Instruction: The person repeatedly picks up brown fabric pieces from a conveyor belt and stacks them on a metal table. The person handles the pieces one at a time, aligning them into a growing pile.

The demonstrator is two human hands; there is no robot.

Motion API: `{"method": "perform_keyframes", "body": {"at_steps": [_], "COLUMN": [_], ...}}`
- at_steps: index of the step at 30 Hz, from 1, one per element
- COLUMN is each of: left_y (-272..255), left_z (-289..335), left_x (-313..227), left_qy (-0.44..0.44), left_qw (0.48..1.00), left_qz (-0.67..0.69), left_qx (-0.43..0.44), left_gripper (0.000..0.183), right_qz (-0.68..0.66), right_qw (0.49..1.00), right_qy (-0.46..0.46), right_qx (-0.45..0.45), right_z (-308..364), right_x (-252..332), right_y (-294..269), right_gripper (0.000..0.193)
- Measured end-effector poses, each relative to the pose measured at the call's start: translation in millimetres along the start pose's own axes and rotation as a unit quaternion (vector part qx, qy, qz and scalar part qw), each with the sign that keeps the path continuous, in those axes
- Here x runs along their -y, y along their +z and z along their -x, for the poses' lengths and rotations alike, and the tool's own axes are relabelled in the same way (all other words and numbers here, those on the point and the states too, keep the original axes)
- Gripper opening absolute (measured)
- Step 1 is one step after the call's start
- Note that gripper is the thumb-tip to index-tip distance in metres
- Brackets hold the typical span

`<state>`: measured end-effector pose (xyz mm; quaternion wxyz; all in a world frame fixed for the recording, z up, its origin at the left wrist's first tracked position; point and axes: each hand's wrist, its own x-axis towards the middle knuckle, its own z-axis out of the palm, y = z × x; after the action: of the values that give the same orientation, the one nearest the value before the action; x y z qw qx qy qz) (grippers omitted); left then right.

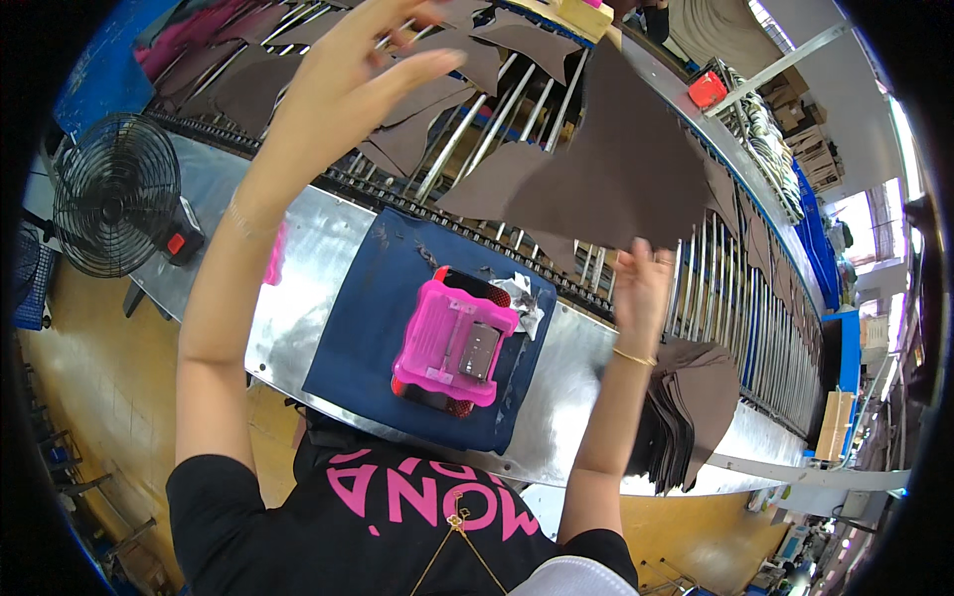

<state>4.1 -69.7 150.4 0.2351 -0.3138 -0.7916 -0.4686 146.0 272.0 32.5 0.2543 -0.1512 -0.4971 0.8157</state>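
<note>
Head view: the right hand (641,283) is raised with the forearm rising near vertical from the lower edge, a thin gold bangle at the wrist, and its fingers pinch the lower edge of a large dark brown cut piece of leather-like sheet (616,169). The sheet stands up and away from the grip, spreading above the hand toward the upper centre of the view, in front of the metal roller rack (715,288). The left hand (348,74) is lifted high over the rack, forearm angled up to the right, fingers spread and loose, gripping nothing; it hangs clear of the sheet, well to its left. More dark brown cut pieces (427,129) lie draped across the rods of the rack beneath the left hand. On the curved steel workbench (298,298) lies a dark blue rectangular mat (368,328), and on the mat rests a bright pink plastic box-shaped device with a metal plate (452,348), a crumpled white scrap just beside its upper right corner. A stack of dark brown cut pieces (691,407) sits at the bench's right end, below the right wrist. A black wire-caged fan (114,194) stands at the far left.
</note>
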Motion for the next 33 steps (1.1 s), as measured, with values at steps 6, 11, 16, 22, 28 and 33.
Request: {"method": "perform_keyframes", "body": {"at_steps": [6,11,16,22,28,33], "left_y": [-26.5,-39.3,-22.7,7.5,48.0,57.7], "left_z": [69.4,104.1,106.3,102.5,94.4,96.1], "left_x": [52.0,70.6,69.0,65.0,56.8,49.7], "left_qy": [-0.129,-0.197,-0.218,-0.196,-0.174,-0.162], "left_qw": [0.991,0.980,0.974,0.971,0.956,0.949], "left_qz": [0.042,0.022,0.052,0.105,0.167,0.192], "left_qx": [0.008,0.013,0.039,0.085,0.166,0.189], "left_gripper": [0.045,0.045,0.047,0.047,0.044,0.045], "right_qz": [-0.096,-0.049,-0.029,0.286,0.746,0.706], "right_qw": [0.982,0.978,0.983,0.926,0.385,0.457], "right_qy": [0.160,0.201,0.182,-0.163,0.110,0.168], "right_qx": [-0.043,-0.022,-0.027,-0.186,-0.532,-0.514], "right_z": [-50.4,-56.0,-36.7,59.2,169.2,188.0], "right_x": [-130.4,-151.1,-114.8,39.1,125.3,133.8], "right_y": [8.7,21.5,4.6,-75.4,-235.4,-265.0], "right_gripper": [0.040,0.023,0.029,0.028,0.053,0.063]}}
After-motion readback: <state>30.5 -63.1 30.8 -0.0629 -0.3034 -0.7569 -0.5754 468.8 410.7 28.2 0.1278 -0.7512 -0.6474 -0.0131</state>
